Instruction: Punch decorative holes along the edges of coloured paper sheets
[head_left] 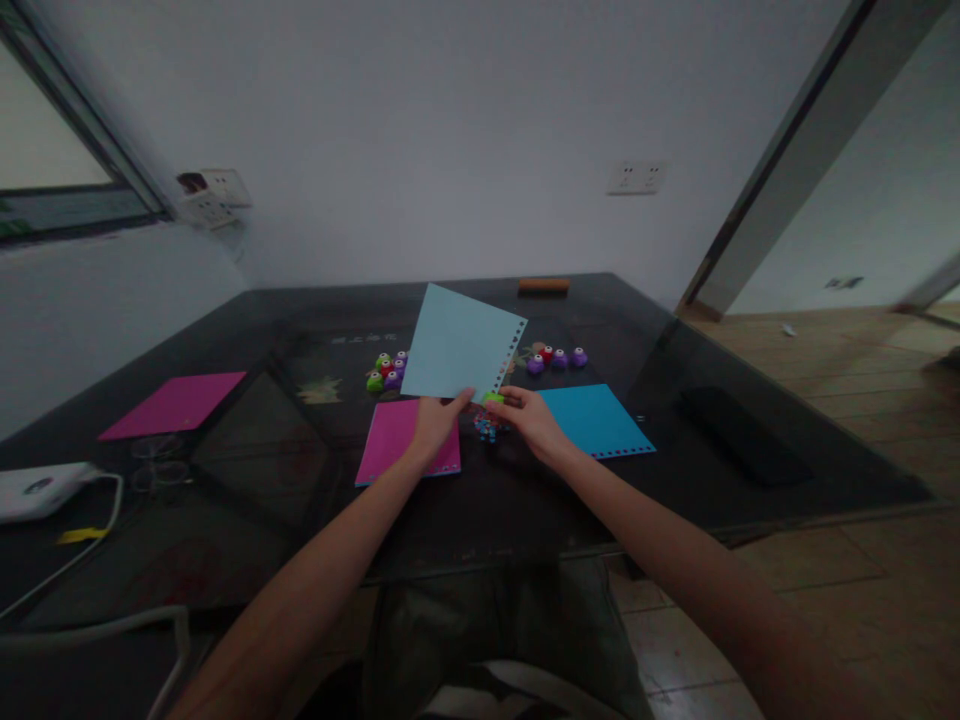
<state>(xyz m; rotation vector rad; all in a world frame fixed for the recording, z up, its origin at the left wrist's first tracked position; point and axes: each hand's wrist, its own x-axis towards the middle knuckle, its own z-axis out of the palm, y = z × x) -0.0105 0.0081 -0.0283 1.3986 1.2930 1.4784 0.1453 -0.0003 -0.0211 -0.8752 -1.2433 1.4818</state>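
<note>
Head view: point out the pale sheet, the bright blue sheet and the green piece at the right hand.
Pale sheet (463,345): head view, middle of its face.
Bright blue sheet (596,419): head view, its upper face.
Green piece (493,398): head view, its exposed top.

1 brown cylinder (544,287) near wall (450,150)

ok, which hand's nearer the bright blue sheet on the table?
Right: the right hand is by the left edge of the bright blue sheet; the left hand is farther left, holding the pale sheet.

Dim light; pale wall (450,130), dark table (517,515), left-hand window (52,130), tan floor (832,370), seemingly tiled
</note>
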